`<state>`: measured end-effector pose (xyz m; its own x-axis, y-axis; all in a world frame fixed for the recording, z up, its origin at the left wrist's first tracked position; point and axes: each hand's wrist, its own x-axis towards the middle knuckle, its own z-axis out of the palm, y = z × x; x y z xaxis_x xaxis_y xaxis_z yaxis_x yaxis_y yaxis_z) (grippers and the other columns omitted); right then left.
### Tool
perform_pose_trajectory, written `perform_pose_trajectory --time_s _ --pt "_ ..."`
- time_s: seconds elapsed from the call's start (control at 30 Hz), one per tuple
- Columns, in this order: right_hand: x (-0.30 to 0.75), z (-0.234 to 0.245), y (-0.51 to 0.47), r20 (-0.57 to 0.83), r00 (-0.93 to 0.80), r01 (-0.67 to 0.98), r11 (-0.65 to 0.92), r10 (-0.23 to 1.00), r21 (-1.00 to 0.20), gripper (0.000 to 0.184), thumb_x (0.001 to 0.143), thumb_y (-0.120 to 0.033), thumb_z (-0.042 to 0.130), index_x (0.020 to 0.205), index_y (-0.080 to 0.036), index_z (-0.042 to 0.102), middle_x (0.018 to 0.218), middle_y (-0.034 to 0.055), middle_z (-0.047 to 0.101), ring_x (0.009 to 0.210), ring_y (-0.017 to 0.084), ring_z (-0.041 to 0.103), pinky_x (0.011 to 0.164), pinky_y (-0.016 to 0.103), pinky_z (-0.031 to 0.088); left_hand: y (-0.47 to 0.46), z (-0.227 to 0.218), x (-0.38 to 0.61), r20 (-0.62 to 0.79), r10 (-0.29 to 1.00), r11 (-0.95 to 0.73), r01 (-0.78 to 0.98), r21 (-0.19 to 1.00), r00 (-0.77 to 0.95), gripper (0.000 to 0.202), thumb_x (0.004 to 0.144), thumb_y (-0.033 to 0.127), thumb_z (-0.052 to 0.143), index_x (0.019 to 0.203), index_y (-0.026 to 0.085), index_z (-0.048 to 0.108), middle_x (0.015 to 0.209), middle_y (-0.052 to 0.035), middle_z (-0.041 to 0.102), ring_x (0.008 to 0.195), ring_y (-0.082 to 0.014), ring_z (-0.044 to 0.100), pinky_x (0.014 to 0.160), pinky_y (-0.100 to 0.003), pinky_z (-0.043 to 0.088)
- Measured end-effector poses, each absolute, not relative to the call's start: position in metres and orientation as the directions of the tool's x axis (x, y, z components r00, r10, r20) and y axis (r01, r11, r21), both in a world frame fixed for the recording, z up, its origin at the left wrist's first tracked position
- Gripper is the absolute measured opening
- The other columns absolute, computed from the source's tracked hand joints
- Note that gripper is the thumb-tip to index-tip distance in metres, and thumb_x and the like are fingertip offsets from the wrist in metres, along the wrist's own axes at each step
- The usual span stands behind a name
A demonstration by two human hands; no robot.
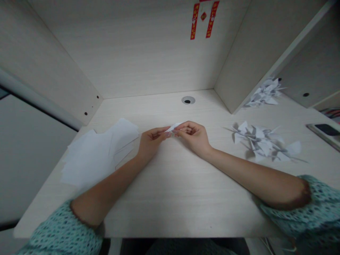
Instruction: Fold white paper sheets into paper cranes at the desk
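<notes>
A small folded piece of white paper is held just above the pale wooden desk at its middle. My left hand pinches its left end with closed fingers. My right hand pinches its right end, fingers curled together. Both forearms reach in from the bottom corners, in teal knitted sleeves.
A loose stack of white paper sheets lies at the left. Several folded white paper cranes lie at the right, with another heap further back. A phone rests at the far right. A cable hole sits by the back wall, under red hanging decorations.
</notes>
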<state>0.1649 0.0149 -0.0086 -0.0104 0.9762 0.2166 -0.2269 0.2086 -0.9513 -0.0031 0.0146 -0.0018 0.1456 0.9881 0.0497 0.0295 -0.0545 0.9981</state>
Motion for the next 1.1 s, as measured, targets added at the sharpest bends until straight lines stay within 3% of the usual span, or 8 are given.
perform_pose_trajectory --time_s 0.43,0.87,1.1 --pt "0.166 -0.007 0.012 0.288 -0.006 -0.109 0.286 0.957 -0.952 0.007 0.071 -0.021 0.068 0.065 -0.018 0.064 0.063 0.0005 0.067 0.058 0.012 0.062 0.059 0.026 0.050 0.015 -0.001 -0.002 0.013 0.986 -0.018 0.029 0.999 0.168 0.038 0.074 0.041 0.070 0.103 0.017 0.072 0.089 -0.0074 0.076 0.080 -0.0179 0.070 0.079 -0.030 0.054" --pt "0.169 -0.004 0.005 0.431 -0.045 0.099 0.434 0.901 -0.896 0.015 0.077 -0.014 0.056 0.065 -0.020 0.063 0.065 -0.0001 0.066 0.065 0.014 0.061 0.066 0.028 0.048 0.013 0.006 -0.003 0.002 0.985 -0.036 0.191 0.981 0.175 0.032 0.072 0.045 0.069 0.082 0.016 0.076 0.078 -0.0062 0.075 0.072 -0.0164 0.066 0.070 -0.027 0.051" --pt "0.170 -0.001 0.002 0.495 0.009 0.205 0.483 0.869 -0.851 0.006 0.080 -0.019 0.059 0.074 -0.022 0.059 0.069 -0.0001 0.063 0.067 0.015 0.059 0.061 0.028 0.048 0.011 0.010 -0.002 0.016 0.981 -0.061 0.228 0.972 0.195 0.029 0.069 0.046 0.071 0.071 0.017 0.075 0.071 -0.0039 0.073 0.065 -0.0148 0.063 0.063 -0.024 0.046"
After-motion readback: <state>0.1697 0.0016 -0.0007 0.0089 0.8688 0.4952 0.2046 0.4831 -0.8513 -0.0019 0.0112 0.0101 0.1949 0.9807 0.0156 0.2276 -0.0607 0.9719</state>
